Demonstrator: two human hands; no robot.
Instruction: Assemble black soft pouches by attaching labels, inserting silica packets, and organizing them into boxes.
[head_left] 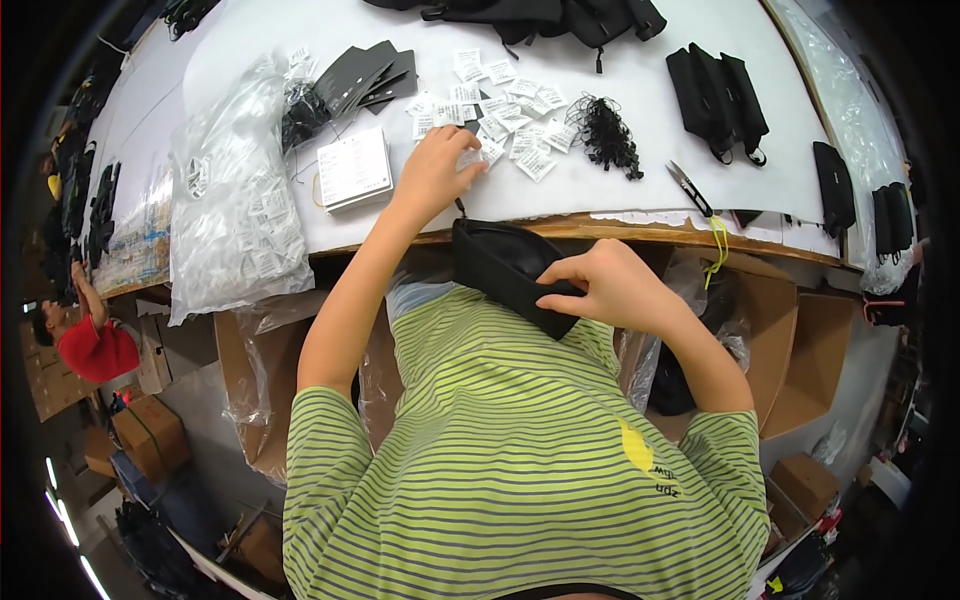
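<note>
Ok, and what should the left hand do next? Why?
Maybe bring one of the small white packets over to the black pouch: the left hand is right beside those packets, and the right hand grips the pouch's rim, with its mouth looking open.

My left arm point(350, 300) slants far and to the right, with my left hand point(443, 168) back-up, its fingers bent and its thumb a little apart. My right arm point(705, 355) folds at the elbow, and my right hand point(612, 285) sits nearer, pointing left, thumb and forefinger in a pinch.
</note>
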